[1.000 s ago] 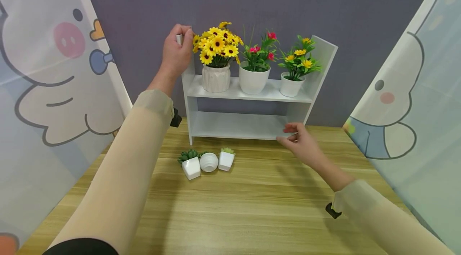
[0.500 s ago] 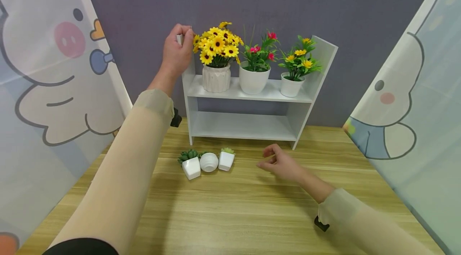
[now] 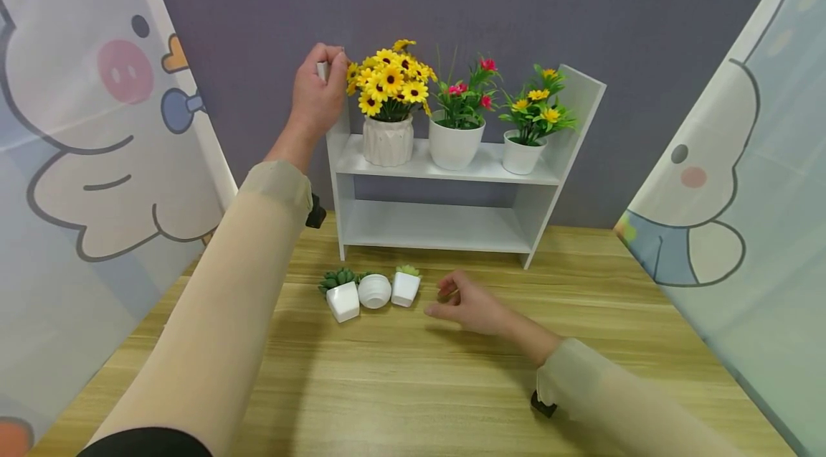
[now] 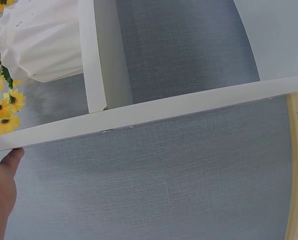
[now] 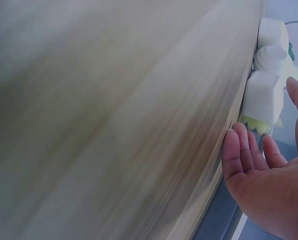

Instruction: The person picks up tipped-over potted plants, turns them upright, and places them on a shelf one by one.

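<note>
L hand grips white shelf at top of its L panel; R hand near 3 mini pots lying on table.
R thumb apart from bent fingers, just beside R mini pot w/ lt-green succulent; L mini pot has dk-green one; mid mini pot mostly hides its plant. Some L fingertips hidden. Upper tier: ribbed pot w/ yellow flwrs (cut off in L wrist view), ctr pot w/ red flwrs, R pot w/ yellow. Table blurred in R wrist view.
</note>
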`<action>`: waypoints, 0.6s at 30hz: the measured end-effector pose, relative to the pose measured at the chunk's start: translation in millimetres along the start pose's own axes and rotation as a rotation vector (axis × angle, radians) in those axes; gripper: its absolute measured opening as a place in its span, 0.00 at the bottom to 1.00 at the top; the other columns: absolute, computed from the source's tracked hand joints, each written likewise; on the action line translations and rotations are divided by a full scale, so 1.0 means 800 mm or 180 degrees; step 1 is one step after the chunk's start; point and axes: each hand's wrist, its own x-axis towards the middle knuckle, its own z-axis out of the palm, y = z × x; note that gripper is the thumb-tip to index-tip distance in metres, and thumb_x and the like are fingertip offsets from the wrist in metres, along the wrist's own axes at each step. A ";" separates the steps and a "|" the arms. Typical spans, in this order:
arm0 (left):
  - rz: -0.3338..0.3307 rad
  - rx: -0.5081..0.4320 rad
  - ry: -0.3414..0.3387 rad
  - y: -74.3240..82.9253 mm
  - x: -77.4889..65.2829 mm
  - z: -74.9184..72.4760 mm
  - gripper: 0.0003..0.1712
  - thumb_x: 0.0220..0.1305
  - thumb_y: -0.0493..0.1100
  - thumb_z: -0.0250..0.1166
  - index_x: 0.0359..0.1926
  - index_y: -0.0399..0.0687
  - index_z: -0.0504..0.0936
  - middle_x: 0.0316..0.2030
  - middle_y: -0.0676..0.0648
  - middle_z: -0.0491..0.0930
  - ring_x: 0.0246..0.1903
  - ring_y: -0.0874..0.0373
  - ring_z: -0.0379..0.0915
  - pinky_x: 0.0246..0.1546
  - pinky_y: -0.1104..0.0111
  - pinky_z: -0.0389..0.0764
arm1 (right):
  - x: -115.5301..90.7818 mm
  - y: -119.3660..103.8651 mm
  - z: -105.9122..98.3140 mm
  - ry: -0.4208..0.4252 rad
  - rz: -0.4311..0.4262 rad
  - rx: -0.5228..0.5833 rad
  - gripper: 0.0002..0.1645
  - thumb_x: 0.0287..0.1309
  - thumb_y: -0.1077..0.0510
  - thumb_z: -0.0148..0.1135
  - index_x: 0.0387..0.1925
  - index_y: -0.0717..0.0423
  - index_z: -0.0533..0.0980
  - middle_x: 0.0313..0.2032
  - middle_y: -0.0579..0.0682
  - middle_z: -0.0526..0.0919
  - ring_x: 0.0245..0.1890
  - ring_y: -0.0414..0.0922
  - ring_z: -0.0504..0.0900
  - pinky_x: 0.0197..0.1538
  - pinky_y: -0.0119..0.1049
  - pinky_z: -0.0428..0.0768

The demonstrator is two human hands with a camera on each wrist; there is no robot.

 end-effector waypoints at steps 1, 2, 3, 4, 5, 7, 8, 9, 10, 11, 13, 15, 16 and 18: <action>0.0001 0.0000 0.0001 0.000 0.000 0.000 0.10 0.86 0.57 0.53 0.43 0.63 0.71 0.38 0.58 0.68 0.33 0.59 0.67 0.36 0.66 0.73 | 0.002 -0.003 0.003 -0.0010 0.0006 -0.0005 0.40 0.68 0.43 0.76 0.67 0.64 0.71 0.59 0.57 0.83 0.52 0.47 0.85 0.50 0.40 0.87; 0.0005 -0.0001 0.0004 0.000 0.000 0.000 0.10 0.86 0.57 0.53 0.43 0.63 0.71 0.38 0.58 0.68 0.33 0.59 0.67 0.36 0.66 0.73 | 0.004 -0.006 0.007 -0.0012 0.0021 -0.0007 0.40 0.68 0.42 0.76 0.67 0.64 0.71 0.59 0.57 0.83 0.52 0.47 0.85 0.52 0.41 0.87; 0.0008 0.0000 0.0004 0.000 0.000 0.000 0.10 0.86 0.57 0.53 0.43 0.63 0.71 0.37 0.58 0.68 0.33 0.59 0.66 0.36 0.66 0.73 | 0.007 -0.008 0.010 -0.0002 0.0030 -0.0019 0.41 0.68 0.41 0.76 0.67 0.63 0.72 0.58 0.56 0.84 0.52 0.47 0.85 0.53 0.42 0.86; 0.0011 0.0000 0.0005 0.000 0.000 -0.001 0.10 0.86 0.57 0.53 0.43 0.63 0.71 0.37 0.58 0.68 0.33 0.59 0.67 0.36 0.66 0.73 | 0.009 -0.011 0.014 0.0014 0.0036 -0.0019 0.41 0.67 0.41 0.77 0.66 0.64 0.72 0.57 0.57 0.84 0.52 0.47 0.85 0.53 0.43 0.87; 0.0010 -0.0004 0.0003 0.000 0.000 -0.001 0.10 0.86 0.57 0.53 0.43 0.63 0.71 0.37 0.57 0.68 0.32 0.59 0.67 0.36 0.66 0.73 | 0.011 -0.014 0.017 0.0033 0.0044 -0.0022 0.40 0.67 0.42 0.77 0.66 0.64 0.72 0.56 0.57 0.84 0.52 0.48 0.85 0.53 0.44 0.87; -0.0001 0.0003 -0.0001 0.001 0.000 -0.001 0.10 0.86 0.57 0.53 0.43 0.63 0.71 0.37 0.58 0.68 0.33 0.60 0.67 0.36 0.67 0.73 | 0.015 -0.018 0.025 0.0105 0.0091 -0.0042 0.39 0.67 0.41 0.77 0.64 0.63 0.73 0.55 0.57 0.84 0.50 0.48 0.85 0.52 0.44 0.86; -0.0004 0.0007 -0.0003 0.001 0.000 0.000 0.10 0.86 0.57 0.53 0.43 0.63 0.71 0.37 0.58 0.68 0.33 0.60 0.67 0.36 0.67 0.73 | 0.017 -0.021 0.028 0.0154 0.0115 -0.0047 0.39 0.66 0.41 0.77 0.63 0.63 0.73 0.54 0.57 0.84 0.50 0.48 0.84 0.51 0.44 0.86; -0.0002 0.0002 -0.0006 0.001 0.000 0.000 0.10 0.86 0.57 0.53 0.43 0.63 0.71 0.37 0.58 0.68 0.33 0.60 0.67 0.36 0.67 0.73 | 0.019 -0.023 0.032 0.0204 0.0143 -0.0055 0.39 0.66 0.41 0.77 0.62 0.63 0.74 0.53 0.56 0.84 0.49 0.48 0.84 0.50 0.44 0.86; -0.0002 -0.0002 -0.0006 0.001 0.000 0.000 0.10 0.86 0.57 0.53 0.43 0.63 0.71 0.37 0.58 0.68 0.33 0.60 0.67 0.36 0.67 0.73 | 0.020 -0.025 0.035 0.0252 0.0160 -0.0072 0.39 0.65 0.40 0.78 0.61 0.63 0.74 0.51 0.56 0.84 0.48 0.47 0.84 0.48 0.43 0.85; 0.0001 -0.0005 -0.0007 0.001 0.000 0.000 0.10 0.86 0.57 0.53 0.43 0.63 0.71 0.37 0.58 0.68 0.33 0.60 0.67 0.37 0.66 0.73 | 0.022 -0.027 0.038 0.0297 0.0182 -0.0077 0.39 0.65 0.40 0.78 0.60 0.63 0.74 0.50 0.56 0.84 0.46 0.47 0.83 0.47 0.42 0.84; 0.0008 -0.0019 -0.0006 0.001 0.000 0.000 0.10 0.86 0.57 0.53 0.44 0.63 0.71 0.37 0.57 0.68 0.33 0.60 0.67 0.37 0.66 0.73 | 0.025 -0.031 0.043 0.0385 0.0191 -0.0103 0.39 0.64 0.39 0.79 0.57 0.64 0.74 0.46 0.55 0.83 0.42 0.46 0.81 0.42 0.39 0.81; 0.0014 -0.0034 -0.0007 0.001 0.000 0.000 0.10 0.86 0.56 0.53 0.44 0.63 0.71 0.37 0.58 0.68 0.33 0.60 0.67 0.37 0.66 0.73 | 0.029 -0.034 0.047 0.0450 0.0187 -0.0139 0.39 0.63 0.38 0.80 0.53 0.65 0.74 0.42 0.54 0.82 0.38 0.44 0.79 0.38 0.37 0.78; 0.0012 -0.0034 -0.0008 0.001 0.000 0.000 0.10 0.86 0.57 0.53 0.44 0.63 0.71 0.37 0.58 0.68 0.33 0.60 0.67 0.38 0.66 0.73 | 0.031 -0.035 0.049 0.0474 0.0192 -0.0149 0.39 0.62 0.37 0.80 0.51 0.65 0.74 0.39 0.53 0.81 0.36 0.44 0.78 0.35 0.36 0.77; 0.0003 -0.0031 -0.0010 0.001 0.000 0.000 0.09 0.86 0.56 0.53 0.44 0.63 0.71 0.37 0.58 0.68 0.34 0.60 0.67 0.38 0.66 0.73 | 0.035 -0.036 0.051 0.0510 0.0222 -0.0163 0.37 0.63 0.37 0.79 0.47 0.64 0.74 0.36 0.52 0.80 0.32 0.44 0.76 0.32 0.35 0.74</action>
